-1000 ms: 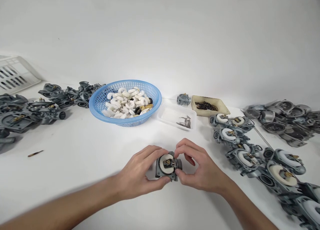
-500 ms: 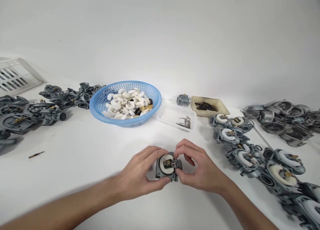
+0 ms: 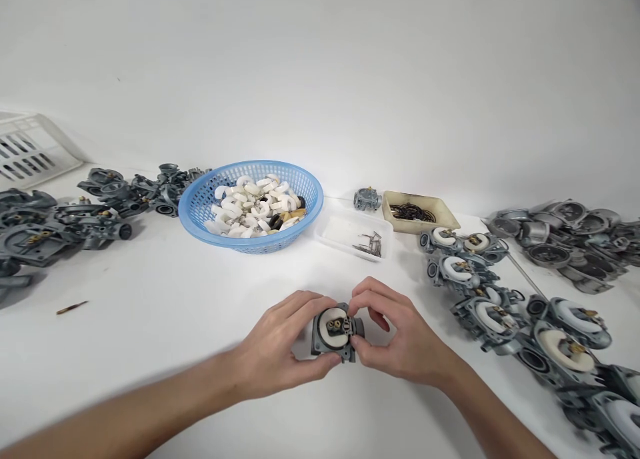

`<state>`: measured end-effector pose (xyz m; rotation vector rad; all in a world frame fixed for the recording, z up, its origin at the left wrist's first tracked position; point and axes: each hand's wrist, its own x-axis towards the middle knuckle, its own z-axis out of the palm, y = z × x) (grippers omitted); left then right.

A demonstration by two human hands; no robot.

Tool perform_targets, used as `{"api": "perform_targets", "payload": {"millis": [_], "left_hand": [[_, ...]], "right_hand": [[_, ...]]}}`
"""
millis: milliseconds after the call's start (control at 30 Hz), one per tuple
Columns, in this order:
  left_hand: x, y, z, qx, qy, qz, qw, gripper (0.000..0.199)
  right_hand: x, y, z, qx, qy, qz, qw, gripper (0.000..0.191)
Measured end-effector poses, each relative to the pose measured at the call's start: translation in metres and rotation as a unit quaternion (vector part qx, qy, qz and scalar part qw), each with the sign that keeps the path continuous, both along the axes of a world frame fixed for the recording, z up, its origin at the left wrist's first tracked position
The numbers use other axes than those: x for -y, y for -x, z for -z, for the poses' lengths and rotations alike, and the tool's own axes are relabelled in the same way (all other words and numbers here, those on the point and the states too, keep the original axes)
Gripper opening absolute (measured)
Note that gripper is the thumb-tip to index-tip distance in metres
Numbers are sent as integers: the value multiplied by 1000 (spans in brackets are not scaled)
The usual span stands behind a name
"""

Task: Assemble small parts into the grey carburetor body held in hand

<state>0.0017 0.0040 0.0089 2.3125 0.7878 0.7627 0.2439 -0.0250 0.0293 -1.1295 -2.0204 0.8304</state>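
At bench centre, near edge: grey carburetor body with white float on top, resting on the bench between both hands. Left hand curled around its left side, thumb under; right hand pinching its right edge — fingertips closed on it. Behind: blue basket of white floats, clear tray. Right — row of assembled carburetors.

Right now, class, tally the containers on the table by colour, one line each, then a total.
Blue basket: 1
Clear tray: 1
Beige tray: 1
White crate: 1
Total: 4
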Motion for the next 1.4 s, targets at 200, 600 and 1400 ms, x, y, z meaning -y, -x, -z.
{"api": "perform_targets", "payload": {"millis": [200,600,1400], "left_hand": [[0,1,-1,-5,2,5,1000,56],[1,-1,-2,1,82,-3,997,58],[-1,0,-3,-9,99,7,995,56]], "right_hand": [[-2,1,0,-2,4,5,1000,28],[1,2,-1,-1,-5,12,1000,30],[2,4,-3,17,6,22,1000,27]]}}
